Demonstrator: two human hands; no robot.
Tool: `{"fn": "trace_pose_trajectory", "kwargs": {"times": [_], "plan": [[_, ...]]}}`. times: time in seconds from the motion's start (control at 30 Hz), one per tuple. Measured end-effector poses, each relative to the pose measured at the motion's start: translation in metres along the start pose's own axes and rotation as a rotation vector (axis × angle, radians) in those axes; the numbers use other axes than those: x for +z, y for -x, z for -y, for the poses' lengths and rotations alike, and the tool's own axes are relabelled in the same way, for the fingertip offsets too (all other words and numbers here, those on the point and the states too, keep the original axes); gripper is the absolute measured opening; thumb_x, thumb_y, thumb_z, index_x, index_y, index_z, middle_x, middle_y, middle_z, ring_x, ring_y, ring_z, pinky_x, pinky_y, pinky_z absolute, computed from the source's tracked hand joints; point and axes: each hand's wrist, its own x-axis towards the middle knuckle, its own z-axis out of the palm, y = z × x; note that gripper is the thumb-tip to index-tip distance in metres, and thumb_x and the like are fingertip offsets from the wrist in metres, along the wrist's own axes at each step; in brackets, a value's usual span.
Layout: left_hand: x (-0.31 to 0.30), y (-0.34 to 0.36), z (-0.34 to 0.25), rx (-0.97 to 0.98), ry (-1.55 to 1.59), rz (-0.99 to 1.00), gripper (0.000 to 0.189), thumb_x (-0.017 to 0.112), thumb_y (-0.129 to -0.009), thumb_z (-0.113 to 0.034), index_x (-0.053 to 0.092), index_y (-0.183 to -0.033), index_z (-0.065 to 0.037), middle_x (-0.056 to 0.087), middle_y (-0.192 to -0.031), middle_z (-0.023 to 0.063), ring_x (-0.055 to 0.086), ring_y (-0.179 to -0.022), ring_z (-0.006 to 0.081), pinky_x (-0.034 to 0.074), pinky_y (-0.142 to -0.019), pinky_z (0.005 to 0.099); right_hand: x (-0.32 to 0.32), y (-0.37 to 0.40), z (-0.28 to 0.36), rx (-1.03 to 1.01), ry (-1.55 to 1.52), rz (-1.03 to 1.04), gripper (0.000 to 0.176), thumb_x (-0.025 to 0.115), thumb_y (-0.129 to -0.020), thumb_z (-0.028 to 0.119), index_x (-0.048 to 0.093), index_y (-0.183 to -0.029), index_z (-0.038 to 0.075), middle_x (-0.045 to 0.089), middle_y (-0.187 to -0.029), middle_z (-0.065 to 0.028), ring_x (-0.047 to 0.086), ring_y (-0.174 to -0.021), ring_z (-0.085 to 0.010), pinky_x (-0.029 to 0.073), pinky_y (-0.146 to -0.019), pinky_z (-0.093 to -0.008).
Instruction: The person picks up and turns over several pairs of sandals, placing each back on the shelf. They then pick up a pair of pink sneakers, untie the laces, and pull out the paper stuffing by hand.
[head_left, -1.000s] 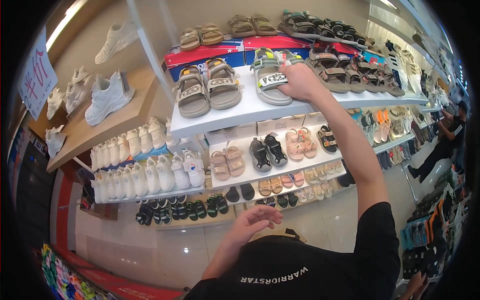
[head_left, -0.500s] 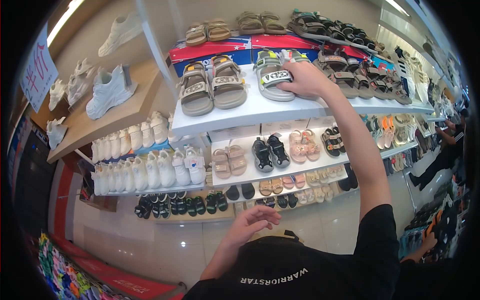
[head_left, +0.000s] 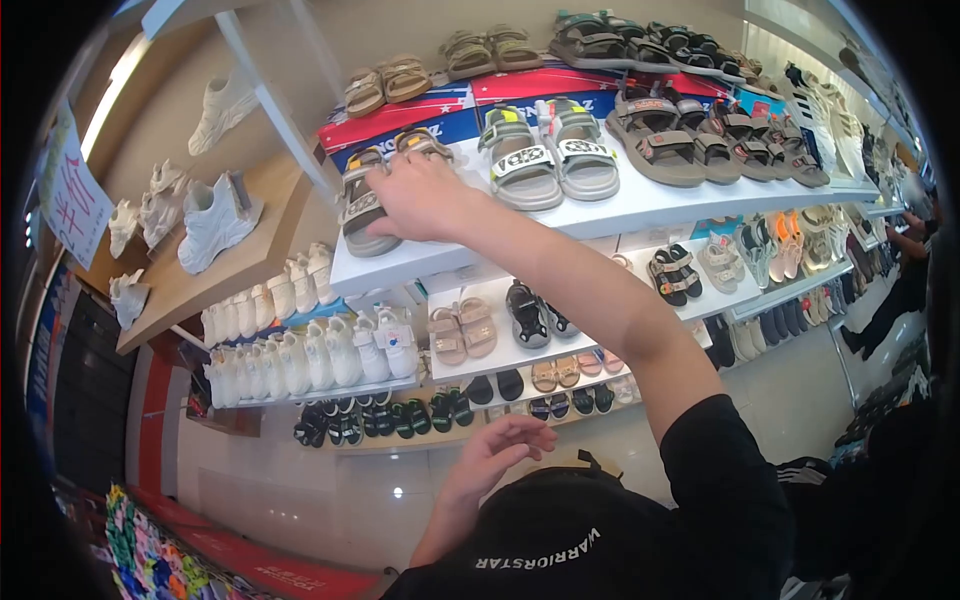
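My right hand (head_left: 420,196) reaches over the taupe sandals on the upper white shelf (head_left: 440,248). Its fingers and thumb close at the pair, covering much of the right one; the left taupe sandal (head_left: 360,208) shows beside the thumb. Just right of the hand, a grey sandal with a white patterned strap (head_left: 522,160) and its mate (head_left: 585,155) stand side by side, toes toward me. Low in front of my black shirt, my left hand (head_left: 500,450) is raised with fingers loosely bent and nothing in it.
Boxes (head_left: 540,88) with more sandals on top stand behind the pairs. Dark sandals (head_left: 665,140) line the shelf's right. White sneakers (head_left: 215,225) sit on a wooden shelf (head_left: 270,215) at left. Lower shelves hold more shoes. Another person (head_left: 885,290) is at far right.
My right hand has left the grey sandals and moved left to the taupe pair. The grey pair now stands uncovered. The view has shifted slightly; my left hand stays low.
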Motion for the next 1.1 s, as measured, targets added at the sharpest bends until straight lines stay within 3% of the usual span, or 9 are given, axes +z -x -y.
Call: {"fn": "trace_pose_trajectory", "kwargs": {"times": [0.23,0.33,0.67,0.77,0.93,0.97,1.0,1.07,1.1], "plan": [[-0.013,0.032,0.005,0.075,0.026,-0.122,0.039,0.055,-0.092,-0.003,0.052,-0.13,0.002,0.063,-0.124,0.0202,0.064,-0.109,0.0279,0.052,-0.089,0.038,0.015,-0.021,0.0,0.008,0.057,0.079,0.042,0.067,-0.085,0.04,0.065,-0.108,0.005,0.071,-0.087,-0.0184,0.069,-0.085,-0.0373,0.055,-0.078,-0.0482],[-0.017,0.038,0.003,0.111,0.046,-0.142,0.039,0.056,-0.092,-0.004,0.052,-0.13,0.002,0.062,-0.124,0.0202,0.064,-0.109,0.028,0.051,-0.089,0.0381,0.014,-0.022,0.007,0.113,0.065,0.105,0.037,0.069,-0.081,0.037,0.071,-0.101,0.006,0.072,-0.094,-0.017,0.07,-0.093,-0.0336,0.055,-0.082,-0.0447],[-0.02,0.037,0.006,0.062,0.089,-0.056,0.034,0.055,-0.095,-0.003,0.054,-0.129,0.001,0.063,-0.122,0.0167,0.063,-0.108,0.0236,0.051,-0.09,0.0356,-0.008,0.031,0.024,0.089,-0.01,0.064,0.031,0.069,-0.075,0.027,0.068,-0.091,0.001,0.07,-0.084,-0.0206,0.069,-0.084,-0.0379,0.055,-0.077,-0.0483],[-0.024,0.034,0.012,0.042,0.06,-0.043,0.037,0.056,-0.097,-0.012,0.052,-0.13,0.003,0.062,-0.124,0.0207,0.064,-0.109,0.0272,0.051,-0.09,0.0383,-0.017,0.059,0.033,0.1,-0.06,0.086,0.03,0.07,-0.073,0.026,0.066,-0.089,0.001,0.07,-0.084,-0.0186,0.068,-0.082,-0.0373,0.055,-0.074,-0.049],[-0.029,0.026,0.016,0.037,0.323,-0.019,0.067,0.052,-0.096,-0.055,0.048,-0.135,0.0,0.059,-0.128,0.0199,0.062,-0.112,0.0294,0.051,-0.089,0.0416,-0.029,0.136,0.052,-0.051,-0.288,-0.108,0.028,0.072,-0.069,0.023,0.062,-0.085,0.002,0.066,-0.076,-0.0136,0.066,-0.072,-0.0334,0.053,-0.064,-0.0431],[-0.027,0.025,0.019,0.016,0.329,-0.01,0.067,0.052,-0.096,-0.055,0.048,-0.135,0.0,0.059,-0.128,0.0199,0.062,-0.112,0.0294,0.051,-0.089,0.0416,-0.031,0.151,0.055,-0.072,-0.397,-0.125,0.028,0.073,-0.068,0.02,0.061,-0.085,0.002,0.064,-0.074,-0.0117,0.065,-0.068,-0.0317,0.052,-0.061,-0.0398],[-0.026,0.024,0.024,0.037,0.271,-0.165,0.07,0.052,-0.096,-0.058,0.046,-0.137,-0.002,0.056,-0.132,0.0186,0.059,-0.115,0.0298,0.05,-0.09,0.0426,-0.03,0.166,0.054,-0.048,-0.395,-0.125,0.028,0.073,-0.068,0.02,0.061,-0.085,0.002,0.064,-0.074,-0.0117,0.065,-0.068,-0.0317,0.052,-0.061,-0.0398],[-0.026,0.024,0.028,0.035,0.211,-0.314,0.073,0.051,-0.095,-0.06,0.044,-0.139,-0.003,0.054,-0.136,0.0174,0.057,-0.119,0.0302,0.05,-0.091,0.0437,-0.029,0.198,0.046,0.012,-0.777,-0.038,0.028,0.076,-0.065,0.018,0.061,-0.084,0.003,0.062,-0.075,-0.0092,0.063,-0.066,-0.0268,0.049,-0.059,-0.0341],[-0.029,0.023,0.028,0.108,0.268,-0.253,0.071,0.051,-0.095,-0.059,0.041,-0.142,-0.005,0.049,-0.141,0.0157,0.053,-0.124,0.0306,0.049,-0.093,0.045,-0.025,0.214,0.038,0.137,-0.971,0.104,0.028,0.071,-0.073,0.018,0.067,-0.091,-0.002,0.07,-0.082,-0.012,0.068,-0.08,-0.028,0.054,-0.068,-0.0335]]}}
